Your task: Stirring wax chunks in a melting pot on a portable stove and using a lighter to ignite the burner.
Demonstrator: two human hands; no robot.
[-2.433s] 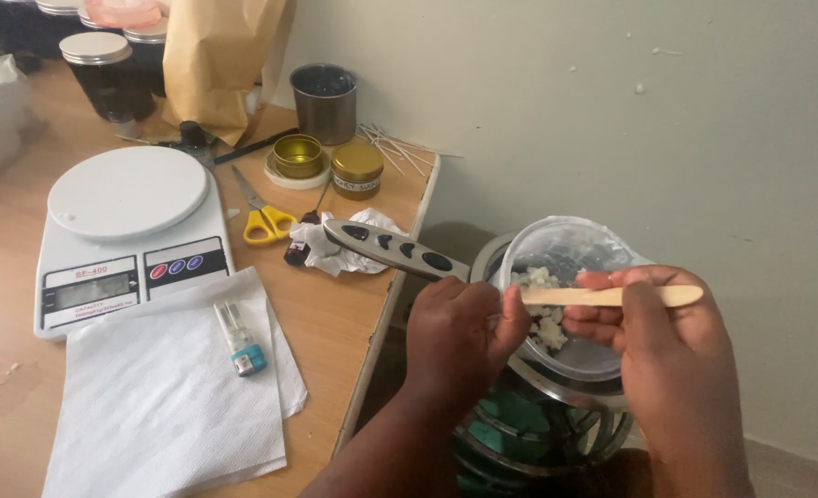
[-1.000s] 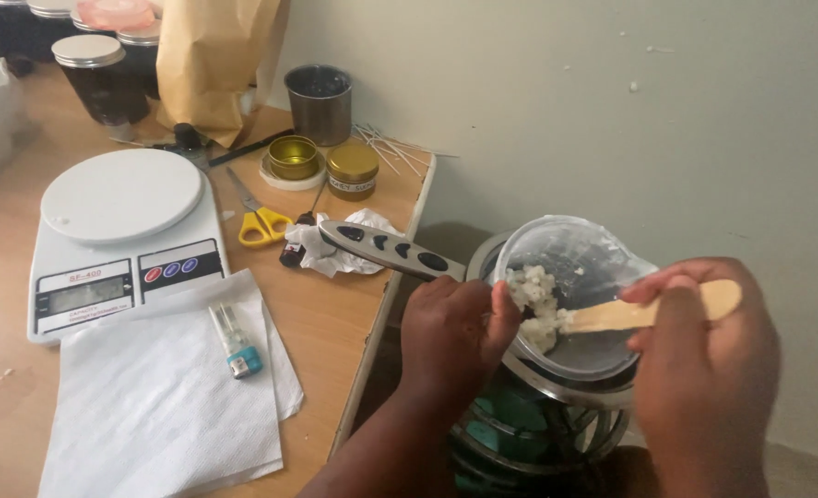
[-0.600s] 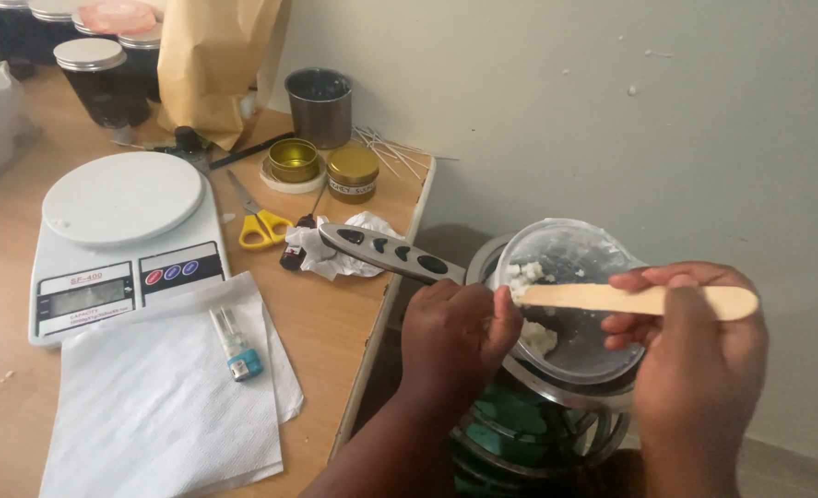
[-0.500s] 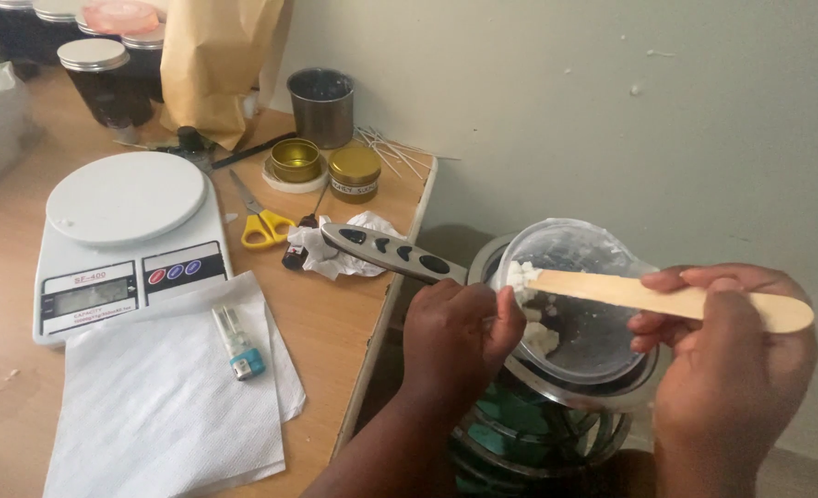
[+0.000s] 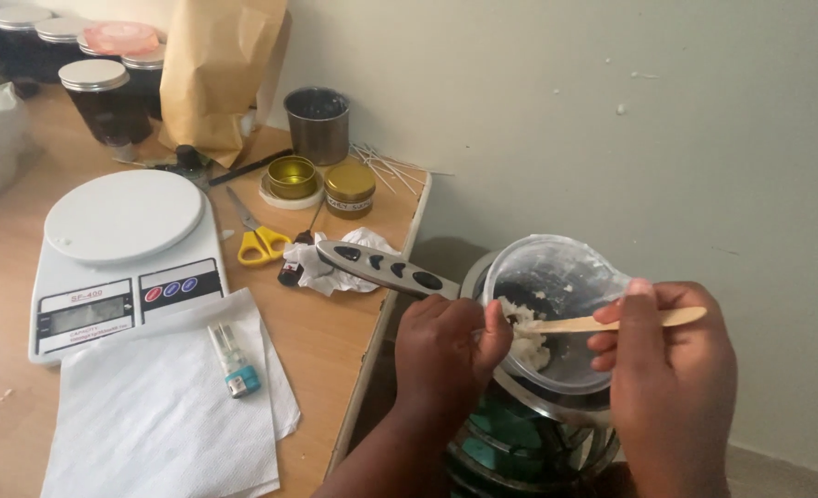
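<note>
My left hand point(image 5: 446, 355) grips the near rim of a clear plastic container point(image 5: 557, 277), tilted over a metal pot point(image 5: 557, 406) beside the table. White waxy lumps point(image 5: 526, 339) sit at the container's lower left side. My right hand point(image 5: 672, 369) holds a flat wooden stick point(image 5: 612, 322) by its right end. The stick lies almost level, and its left tip rests in the white lumps. The pot's grey handle point(image 5: 381, 267) reaches left over the table edge.
On the wooden table point(image 5: 326, 323) stand a white kitchen scale point(image 5: 123, 249), a white paper towel point(image 5: 169, 415) with a small lighter point(image 5: 234, 361), yellow-handled scissors point(image 5: 260, 240), two gold tins point(image 5: 321, 183), a metal cup point(image 5: 317, 115), dark jars point(image 5: 105, 92) and a brown paper bag point(image 5: 215, 65). A pale wall point(image 5: 658, 120) rises behind.
The stick dipped back down from the container's upper rim into the white lumps. My right hand drew left, closer to the container. My left hand kept its hold.
</note>
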